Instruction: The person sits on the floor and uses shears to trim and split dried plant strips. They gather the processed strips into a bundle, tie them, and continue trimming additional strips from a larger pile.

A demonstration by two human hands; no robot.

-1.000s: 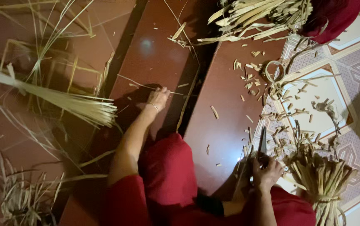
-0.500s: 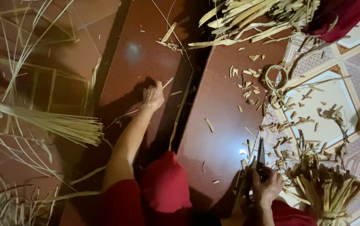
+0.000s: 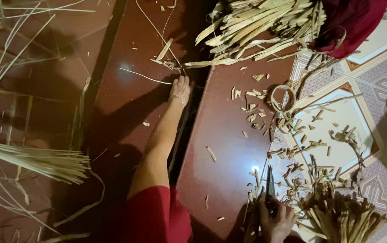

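Red-brown floor strewn with cut reed scraps.
Left hand (image 3: pixel 180 90) has stretched farther out, fingers flat beside a thin strand (image 3: pixel 145 76); right hand (image 3: pixel 276 220) stays clenched around scissors (image 3: pixel 269 184) beside the reed bundle (image 3: pixel 342 218).

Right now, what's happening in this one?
A person in red sleeves sits over a dark red floor strewn with cut straw bits. The left hand stretches out and rests on the floor by a thin strand. The right hand grips scissors, blades pointing away, beside a bundle of cut stalks. More strips are piled at the top, and a sheaf lies at the left.
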